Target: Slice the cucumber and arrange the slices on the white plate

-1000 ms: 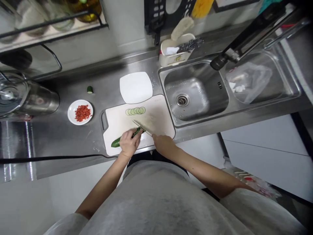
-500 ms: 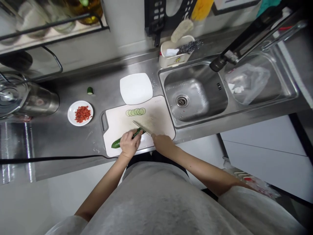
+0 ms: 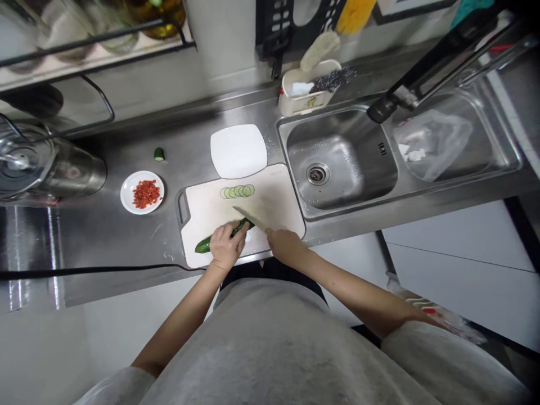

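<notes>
A pale cutting board (image 3: 274,197) lies on the steel counter in front of me. A green cucumber (image 3: 203,245) rests on its near edge, and my left hand (image 3: 225,247) presses down on it with curled fingers. My right hand (image 3: 284,242) is closed round the handle of a knife (image 3: 248,215), whose blade meets the cucumber's right end just beyond my left fingers. A row of several thin cucumber slices (image 3: 236,191) lies at the board's far side.
A square white plate (image 3: 238,150) sits behind the board. To the left are a small dish of red bits (image 3: 142,193), a cucumber end (image 3: 159,153) and a steel pot (image 3: 50,169). A double sink (image 3: 337,163) with a tap (image 3: 422,73) lies right.
The knife blade has shifted slightly against the cucumber's end. Both hands stay in almost the same place on the board; the view has shifted a little.
</notes>
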Demonstrator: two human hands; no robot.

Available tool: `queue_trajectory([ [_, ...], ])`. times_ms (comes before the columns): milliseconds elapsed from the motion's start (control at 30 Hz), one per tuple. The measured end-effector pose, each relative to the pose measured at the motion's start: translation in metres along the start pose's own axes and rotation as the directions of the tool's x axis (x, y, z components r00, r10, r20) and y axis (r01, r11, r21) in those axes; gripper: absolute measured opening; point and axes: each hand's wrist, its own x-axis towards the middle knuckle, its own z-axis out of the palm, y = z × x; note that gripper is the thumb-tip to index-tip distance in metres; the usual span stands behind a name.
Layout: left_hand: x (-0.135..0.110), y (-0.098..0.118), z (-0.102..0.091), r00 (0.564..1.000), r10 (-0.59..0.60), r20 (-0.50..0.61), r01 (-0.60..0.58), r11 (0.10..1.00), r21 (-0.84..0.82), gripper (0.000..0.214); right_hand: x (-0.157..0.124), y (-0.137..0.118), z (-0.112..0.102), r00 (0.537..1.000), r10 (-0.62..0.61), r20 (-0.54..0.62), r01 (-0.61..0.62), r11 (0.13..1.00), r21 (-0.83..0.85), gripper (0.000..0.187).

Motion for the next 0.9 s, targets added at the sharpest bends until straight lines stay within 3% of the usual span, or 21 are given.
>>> queue_trajectory([
  [233,0.0,0.001,0.001,1.0,0.006,-0.029,-0.006,1.0,0.01,0.033,0.006,-0.002,-0.003,0.999,0.015,0.041,-0.016,1.0,0.016,0.027],
  [467,0.002,0.004,-0.002,1.0,-0.014,-0.019,0.015,1.0,0.013,0.03,0.01,-0.003,0.007,0.999,0.038,0.032,-0.038,0.999,0.005,0.029],
  [767,0.015,0.005,-0.012,0.999,-0.006,-0.037,0.005,1.0,-0.027,0.026,-0.001,0.01,0.007,0.993,0.066,-0.1,-0.062,0.997,0.042,0.031],
  [900,0.024,0.007,-0.018,0.997,-0.067,0.022,0.068,0.996,-0.058,0.025,-0.013,0.026,0.004,0.971,0.13,-0.199,-0.117,0.99,0.077,0.038],
])
